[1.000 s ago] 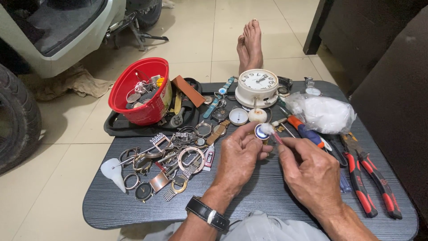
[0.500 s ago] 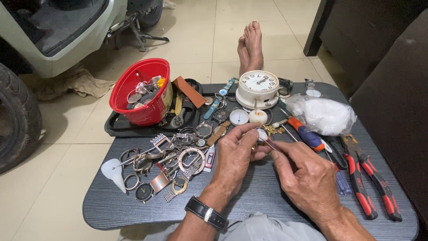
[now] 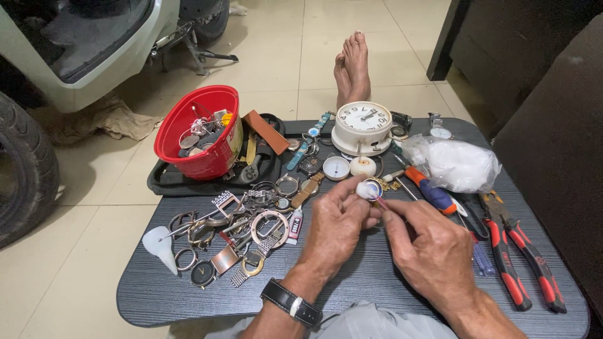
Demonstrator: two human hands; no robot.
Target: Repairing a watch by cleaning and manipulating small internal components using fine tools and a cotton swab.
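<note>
Left hand [image 3: 336, 223]: thumb and forefinger pinched on a small round watch case [image 3: 369, 189], pale face turned up toward the camera, held just above the table. Other left fingers curled under. Black wristwatch [image 3: 291, 302] on the left wrist.

Right hand [image 3: 433, 251]: fingertips pressed together on a thin reddish tool [image 3: 381, 203], tip touching the lower edge of the watch case. Long axis of tool slanted, tip up-left, handle end hidden in the hand.

Just beyond the fingers: small white dial [image 3: 335, 167], cream round knob [image 3: 363, 166], white alarm clock [image 3: 362, 128] upright at the far table edge. Right of the hands: screwdriver with orange and blue handle [image 3: 429, 189], clear plastic bag [image 3: 453, 164], two red-handled pliers [image 3: 518, 256] lying lengthwise near the right edge. Left of the hands: heap of metal watch bands and cases [image 3: 239, 226], white funnel [image 3: 161, 246] near the left edge, red bowl [image 3: 201, 130] of parts on a black tray [image 3: 164, 182].

Surface: dark grey woodgrain table [image 3: 352, 289], low, rounded corners. Open strip of tabletop along the near edge, below the hands. Floor: pale tiles. Bare feet [image 3: 350, 66] beyond the far edge; scooter body [image 3: 81, 47] and tyre [image 3: 22, 163] at left; dark furniture at right.
</note>
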